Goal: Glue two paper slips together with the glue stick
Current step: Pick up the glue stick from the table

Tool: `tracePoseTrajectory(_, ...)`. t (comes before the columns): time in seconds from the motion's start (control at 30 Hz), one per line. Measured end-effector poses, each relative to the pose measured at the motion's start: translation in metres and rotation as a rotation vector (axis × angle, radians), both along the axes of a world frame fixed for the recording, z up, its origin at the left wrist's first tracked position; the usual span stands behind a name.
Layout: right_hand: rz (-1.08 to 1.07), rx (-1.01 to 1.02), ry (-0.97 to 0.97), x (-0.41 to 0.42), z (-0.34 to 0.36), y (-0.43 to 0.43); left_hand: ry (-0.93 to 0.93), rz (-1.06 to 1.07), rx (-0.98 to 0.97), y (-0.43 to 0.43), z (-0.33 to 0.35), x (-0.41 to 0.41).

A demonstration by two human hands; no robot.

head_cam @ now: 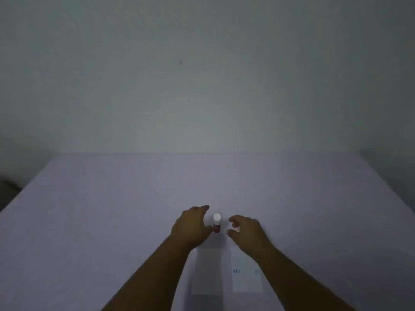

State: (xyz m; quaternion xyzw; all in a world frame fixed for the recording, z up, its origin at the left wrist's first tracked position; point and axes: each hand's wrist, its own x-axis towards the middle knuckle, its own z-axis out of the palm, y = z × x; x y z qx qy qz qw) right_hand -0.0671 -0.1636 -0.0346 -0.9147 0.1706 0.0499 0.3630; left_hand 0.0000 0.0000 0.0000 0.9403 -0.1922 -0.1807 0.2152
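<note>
A glue stick with a white cap and red body stands upright on the pale table. My left hand curls around its left side, thumb near the red body; whether it touches is unclear. My right hand hovers just to its right, fingers apart and holding nothing. Two white paper slips lie flat nearer to me: the left slip is plain, the right slip bears small dark marks and is partly covered by my right forearm.
The table runs back to a bare grey wall. Its left edge slopes off at the lower left, where a dark patch shows. The scene is dim.
</note>
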Motion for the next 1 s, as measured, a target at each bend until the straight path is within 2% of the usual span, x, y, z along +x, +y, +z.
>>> tracePoseTrajectory(0.2, -0.026, 0.035, 0.02, 0.017, -0.035, 0.002, 0.031, 0.014, -0.137, -0.016, -0.039, 0.01)
tracePoseTrajectory(0.43, 0.137, -0.074, -0.013, 0.035, -0.048, 0.003, 0.063, 0.047, -0.37, -0.02, -0.048, 0.018)
tracePoseTrajectory(0.67, 0.097, 0.32, -0.082, 0.021, -0.03, -0.003, 0.245, 0.187, -0.616, -0.005, -0.027, 0.02)
tracePoseTrajectory(0.77, 0.105, 0.343, -0.076, 0.012, -0.019, -0.004, 0.323, 0.223, -0.67, 0.001, -0.014, 0.016)
tracePoseTrajectory(1.0, 0.083, 0.295, -0.167, -0.008, 0.004, 0.001, 0.378, 0.368, -0.837, 0.01, 0.006, -0.003)
